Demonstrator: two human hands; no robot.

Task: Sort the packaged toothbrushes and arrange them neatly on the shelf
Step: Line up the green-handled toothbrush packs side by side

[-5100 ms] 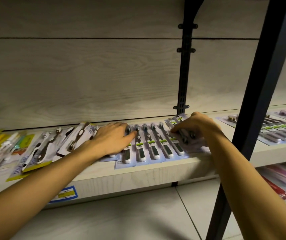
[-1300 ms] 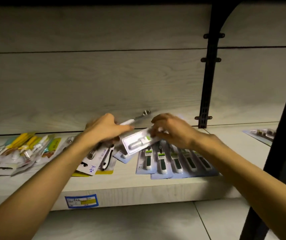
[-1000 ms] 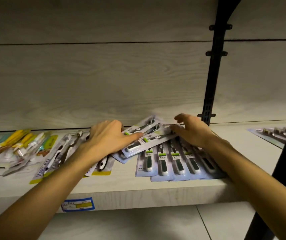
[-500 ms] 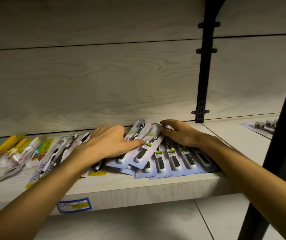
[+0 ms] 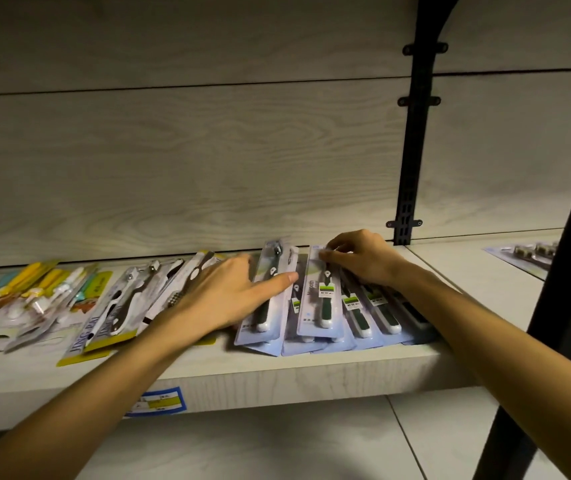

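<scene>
A row of blue-carded packs with green-handled toothbrushes (image 5: pixel 358 311) lies overlapped on the wooden shelf (image 5: pixel 277 379). My left hand (image 5: pixel 221 299) lies flat with straight fingers on the leftmost blue pack (image 5: pixel 265 306), thumb stretched to the right. My right hand (image 5: pixel 363 259) pinches the top edge of the neighbouring blue pack (image 5: pixel 322 299) with curled fingers. To the left are black-and-white toothbrush packs (image 5: pixel 117 306) on yellow-edged cards and a heap of yellow and teal toothbrush packs (image 5: pixel 31 292).
A black shelf upright (image 5: pixel 412 150) runs up the back panel right of my hands. A thick black post (image 5: pixel 568 271) crosses the right foreground. More packs (image 5: pixel 530 252) lie on the adjoining shelf at far right. A blue price label (image 5: pixel 159 403) sticks to the shelf front.
The two slanted blue packs have been turned straight, in line with the row. My right hand moved to the top of one pack; my left hand flattened on the other.
</scene>
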